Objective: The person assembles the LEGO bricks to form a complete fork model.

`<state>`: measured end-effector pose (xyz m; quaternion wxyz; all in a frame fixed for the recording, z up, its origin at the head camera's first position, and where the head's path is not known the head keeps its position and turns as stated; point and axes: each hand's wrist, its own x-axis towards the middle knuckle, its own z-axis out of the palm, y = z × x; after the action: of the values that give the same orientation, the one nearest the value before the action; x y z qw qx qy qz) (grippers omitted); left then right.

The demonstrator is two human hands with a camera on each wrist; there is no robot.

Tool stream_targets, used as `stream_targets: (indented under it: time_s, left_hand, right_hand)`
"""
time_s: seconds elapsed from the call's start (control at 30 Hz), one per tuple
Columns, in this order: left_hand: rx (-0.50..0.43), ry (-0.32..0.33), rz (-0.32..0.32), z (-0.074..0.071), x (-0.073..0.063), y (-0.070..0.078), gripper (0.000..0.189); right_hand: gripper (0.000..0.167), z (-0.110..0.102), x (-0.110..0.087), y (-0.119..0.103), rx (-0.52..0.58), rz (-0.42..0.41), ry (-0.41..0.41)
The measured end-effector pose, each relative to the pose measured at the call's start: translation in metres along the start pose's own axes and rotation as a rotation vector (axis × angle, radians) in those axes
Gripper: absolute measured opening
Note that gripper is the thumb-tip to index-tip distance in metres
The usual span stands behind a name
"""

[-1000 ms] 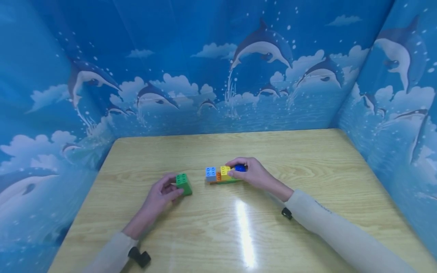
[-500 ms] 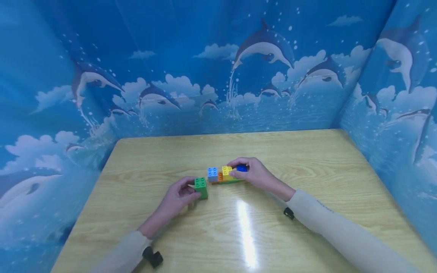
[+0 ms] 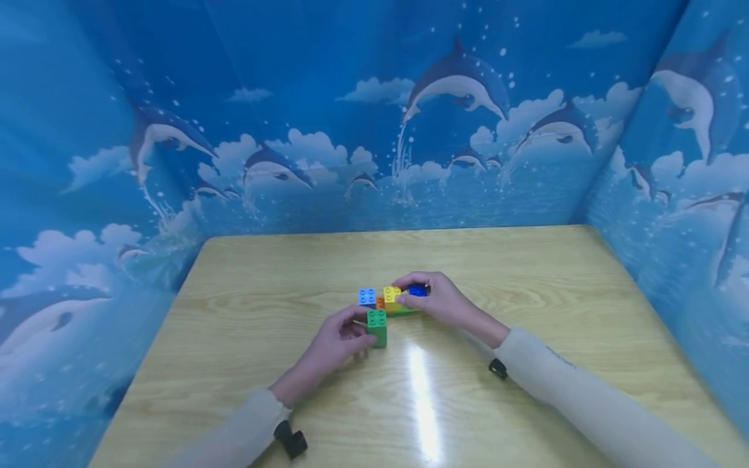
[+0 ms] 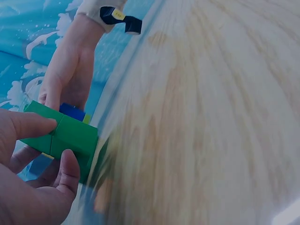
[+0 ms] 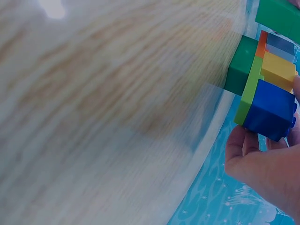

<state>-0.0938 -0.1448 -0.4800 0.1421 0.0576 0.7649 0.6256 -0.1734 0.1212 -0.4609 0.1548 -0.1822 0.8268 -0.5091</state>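
My left hand (image 3: pixel 336 341) pinches a stack of green toy bricks (image 3: pixel 377 329) between thumb and fingers, in front of a low brick assembly. A seam across the green stack (image 4: pixel 77 138) shows in the left wrist view. With its fingertips, my right hand (image 3: pixel 445 300) holds the assembly at its right part. That assembly carries a yellow brick (image 5: pixel 279 68), a dark blue brick (image 5: pixel 270 110) and a light blue brick (image 3: pixel 367 296). Beneath them run a light green plate (image 5: pixel 248 96) and an orange piece (image 5: pixel 261 44), with a dark green brick (image 5: pixel 242 65) under those.
The wooden table (image 3: pixel 497 260) is bordered by blue dolphin-print curtains (image 3: pixel 328 84) at the back and sides. A black wrist camera (image 3: pixel 290 440) sits at the left sleeve. Glare marks the tabletop near the front.
My left hand has carried the green brick stack rightward until it overlaps the assembly's left front in the head view. The right hand keeps its hold, nearly still.
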Motion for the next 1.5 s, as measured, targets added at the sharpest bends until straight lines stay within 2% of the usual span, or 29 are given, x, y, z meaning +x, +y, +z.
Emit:
stream_targets:
  time_s: [0.27,0.73,1.03,1.33,1.5]
  left_hand:
    - [-0.013,-0.025,-0.017,0.018,0.004,0.000,0.043]
    - [0.005,-0.055,0.008,0.035,0.009,0.005,0.047]
    - [0.002,-0.061,0.001,0.040,0.011,0.004,0.049]
    - [0.008,-0.064,0.017,0.039,0.010,0.002,0.049]
    - [0.010,-0.056,0.002,0.038,0.010,0.002,0.050]
  right_hand:
    - [0.033,-0.001,-0.002,-0.001,0.026,0.017,0.002]
    - [0.033,-0.003,0.000,-0.003,0.017,0.005,0.007]
    - [0.034,-0.003,-0.002,-0.002,0.019,0.004,0.005]
    - [0.034,-0.001,-0.001,-0.001,0.015,0.001,0.004]
    - [0.033,0.000,0.000,0.001,0.015,-0.013,0.002]
